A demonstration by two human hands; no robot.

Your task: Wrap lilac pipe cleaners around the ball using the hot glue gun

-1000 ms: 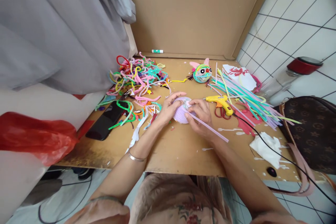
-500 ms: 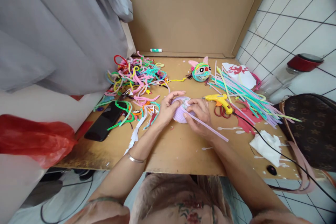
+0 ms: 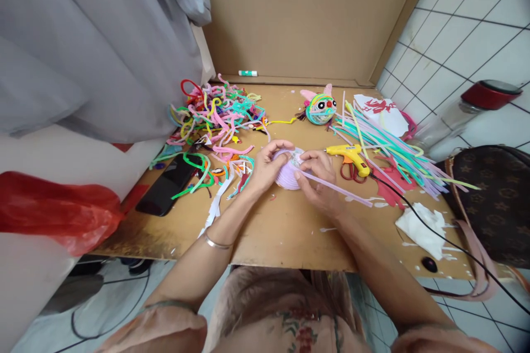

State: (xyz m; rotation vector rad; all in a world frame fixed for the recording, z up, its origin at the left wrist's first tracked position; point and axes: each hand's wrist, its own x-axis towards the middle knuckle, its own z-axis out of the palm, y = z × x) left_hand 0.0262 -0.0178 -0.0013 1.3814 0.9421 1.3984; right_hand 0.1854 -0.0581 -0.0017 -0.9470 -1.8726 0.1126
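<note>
A lilac ball [image 3: 287, 175] wound with lilac strips rests on the wooden table [image 3: 273, 231]. My left hand [image 3: 265, 165] cups its left side, fingers curled over the top. My right hand [image 3: 317, 176] pinches a long lilac strip [image 3: 339, 190] against the ball's top; the strip trails off to the right across the table.
A yellow glue gun [image 3: 348, 154] lies right of my hands with its black cord [image 3: 439, 237]. A bundle of straight colored strips [image 3: 393, 154], a finished striped ball figure [image 3: 319, 108], a tangle of curled strips [image 3: 219, 116], a black phone [image 3: 165, 182], a tissue [image 3: 422, 226] and a brown bag [image 3: 497, 198] surround them.
The free end of the lilac strip has swung up and to the right. My hands stay on the ball, fingers shifted slightly.
</note>
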